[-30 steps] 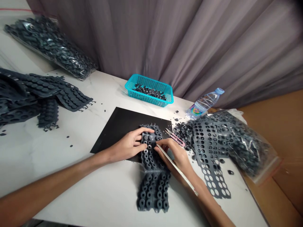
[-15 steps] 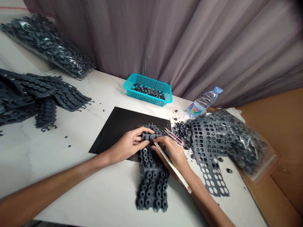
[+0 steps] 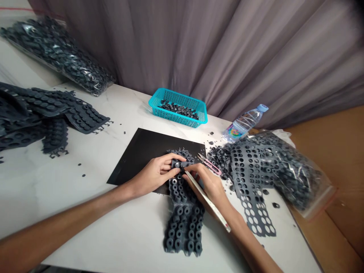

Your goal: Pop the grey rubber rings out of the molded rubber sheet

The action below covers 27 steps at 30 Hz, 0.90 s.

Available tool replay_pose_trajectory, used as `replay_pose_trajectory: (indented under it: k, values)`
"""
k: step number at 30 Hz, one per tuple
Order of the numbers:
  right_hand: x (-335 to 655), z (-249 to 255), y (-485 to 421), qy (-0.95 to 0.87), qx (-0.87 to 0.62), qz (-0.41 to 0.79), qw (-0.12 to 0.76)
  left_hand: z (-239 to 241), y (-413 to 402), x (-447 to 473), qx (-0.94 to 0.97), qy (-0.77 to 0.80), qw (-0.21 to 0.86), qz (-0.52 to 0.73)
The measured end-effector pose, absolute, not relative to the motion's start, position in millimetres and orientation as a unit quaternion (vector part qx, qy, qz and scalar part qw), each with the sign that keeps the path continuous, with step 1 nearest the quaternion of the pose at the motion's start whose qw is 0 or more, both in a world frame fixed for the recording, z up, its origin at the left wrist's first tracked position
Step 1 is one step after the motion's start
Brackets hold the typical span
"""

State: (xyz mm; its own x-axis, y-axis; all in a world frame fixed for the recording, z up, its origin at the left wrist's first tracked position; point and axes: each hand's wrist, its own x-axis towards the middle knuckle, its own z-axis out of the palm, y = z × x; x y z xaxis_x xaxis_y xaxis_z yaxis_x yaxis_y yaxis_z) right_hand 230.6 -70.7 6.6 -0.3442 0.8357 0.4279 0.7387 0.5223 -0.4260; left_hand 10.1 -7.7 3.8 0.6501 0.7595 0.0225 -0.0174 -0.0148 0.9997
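A dark grey rubber sheet [image 3: 183,222] of moulded rings lies lengthwise in front of me, its far part bent up over a black mat [image 3: 133,151]. My left hand [image 3: 159,170] grips the bent part of the sheet between thumb and fingers. My right hand [image 3: 206,180] is closed round a pair of pale tweezers [image 3: 212,204], held like a pen. Their tips are at the sheet beside my left thumb, mostly hidden by my fingers. Pink-handled thread snips [image 3: 209,164] rest just beyond my right hand.
A turquoise basket [image 3: 178,108] with small dark parts stands at the back. On the right are a water bottle [image 3: 244,123], loose rubber bits, a punched-out sheet [image 3: 253,182] and a clear bag [image 3: 301,178]. More rubber sheets [image 3: 51,110] and a filled bag [image 3: 62,53] lie left.
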Motion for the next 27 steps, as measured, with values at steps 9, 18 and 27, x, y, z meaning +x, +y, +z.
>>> replay_pose_trajectory:
  k: [9, 18, 27]
  values:
    - [225.8, 5.1, -70.2, -0.834, -0.489, -0.043, 0.252, -0.2, -7.1, 11.4, 0.649, 0.283, 0.633, 0.313]
    - [223.1, 5.1, -71.3, -0.847, -0.465, -0.153, 0.209, -0.3, -7.6, 12.5, 0.647, 0.312, 0.625, 0.307]
    - [228.6, 8.1, -72.8, -0.823, -0.489, -0.017, 0.29, 1.1, -8.2, 11.7, 0.637, 0.311, 0.636, 0.305]
